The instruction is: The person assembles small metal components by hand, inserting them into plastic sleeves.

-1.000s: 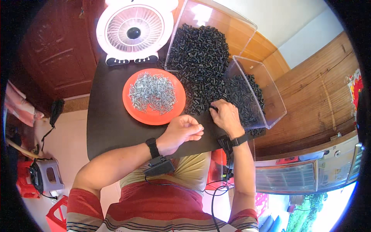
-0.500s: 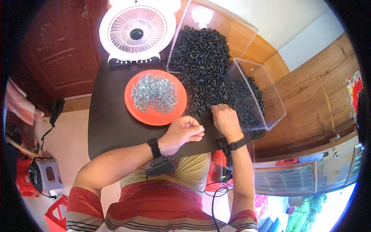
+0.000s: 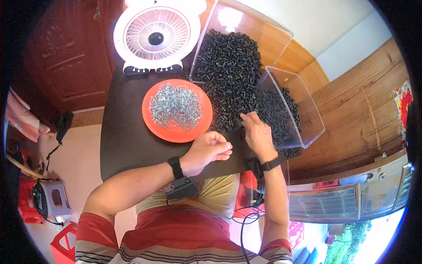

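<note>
Pressing fingertips together on the left hand (image 3: pixel 205 152), near the plate (image 3: pixel 178 136) of silver pieces (image 3: pixel 176 104). Holding the right hand (image 3: pixel 257 134) at the black pile (image 3: pixel 231 66); cannot tell whether spread or pinching.

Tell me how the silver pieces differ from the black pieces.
The silver pieces look bright and shiny, while the black pieces are dark. The silver pieces lie on an orange plate; many black pieces lie directly on the tabletop. The black pieces cover a far larger area than the silver pieces. Both are small, numerous and jumbled.
</note>
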Available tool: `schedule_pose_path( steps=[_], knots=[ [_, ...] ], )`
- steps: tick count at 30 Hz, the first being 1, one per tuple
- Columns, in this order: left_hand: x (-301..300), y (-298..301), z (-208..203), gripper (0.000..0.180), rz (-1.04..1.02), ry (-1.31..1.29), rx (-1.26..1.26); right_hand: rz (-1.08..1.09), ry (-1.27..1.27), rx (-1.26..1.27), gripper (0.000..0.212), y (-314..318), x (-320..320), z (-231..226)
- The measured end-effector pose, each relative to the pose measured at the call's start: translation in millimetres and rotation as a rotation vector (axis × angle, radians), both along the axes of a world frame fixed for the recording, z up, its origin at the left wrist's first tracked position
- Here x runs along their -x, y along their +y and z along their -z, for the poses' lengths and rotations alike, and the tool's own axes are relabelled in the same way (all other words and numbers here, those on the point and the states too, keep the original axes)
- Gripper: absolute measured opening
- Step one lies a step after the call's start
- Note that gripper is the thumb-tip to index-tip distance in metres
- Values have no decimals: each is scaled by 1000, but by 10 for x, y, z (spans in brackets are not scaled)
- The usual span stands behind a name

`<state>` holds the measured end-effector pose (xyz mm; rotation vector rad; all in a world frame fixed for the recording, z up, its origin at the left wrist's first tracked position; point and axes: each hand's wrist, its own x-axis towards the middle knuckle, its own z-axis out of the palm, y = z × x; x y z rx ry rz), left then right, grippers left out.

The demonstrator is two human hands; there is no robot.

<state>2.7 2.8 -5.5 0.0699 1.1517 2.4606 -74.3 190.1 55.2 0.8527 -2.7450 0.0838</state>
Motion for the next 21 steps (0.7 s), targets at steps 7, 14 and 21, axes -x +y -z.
schedule_pose_path(
  steps=[7, 14, 21],
  knots=[
    [-24, 20, -100, 24, -82, -71, 18, -196, -203, 516, 18, -30, -212, -82],
    [-19, 2, -59, 25, -23, -1, 2, -214, -341, 611, 12, -125, -581, -88],
    [-18, 5, -27, 19, -1, 6, -11, -157, -383, 742, 11, -82, -673, 41]
  ],
)
